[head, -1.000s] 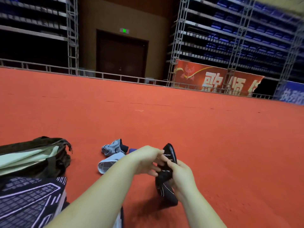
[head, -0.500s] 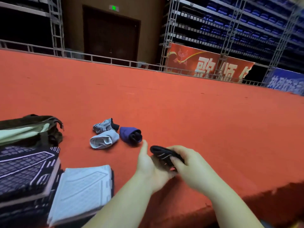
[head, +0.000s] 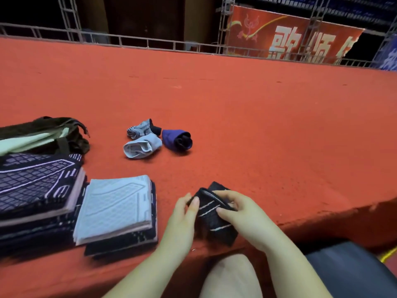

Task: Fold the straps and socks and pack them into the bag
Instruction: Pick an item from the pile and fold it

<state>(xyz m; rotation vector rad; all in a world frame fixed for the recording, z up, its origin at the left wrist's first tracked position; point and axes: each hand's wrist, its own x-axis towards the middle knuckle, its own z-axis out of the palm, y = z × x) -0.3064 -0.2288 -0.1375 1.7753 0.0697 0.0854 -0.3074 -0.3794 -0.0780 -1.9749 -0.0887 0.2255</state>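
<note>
Gripping black sock at platform edge — left hand and right hand both curling fingers round it — bag lying open far left, showing pale lining only.

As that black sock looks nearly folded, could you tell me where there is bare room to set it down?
Bare red carpet lies right of the purple sock roll, and between the sock rolls and the hands. The left is crowded: the bag and the folded pads.

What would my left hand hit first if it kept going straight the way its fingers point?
Likely nothing near: the left hand, holding the black sock, points up the red floor. The purple roll lies roughly ahead, though depth is unclear.
</note>
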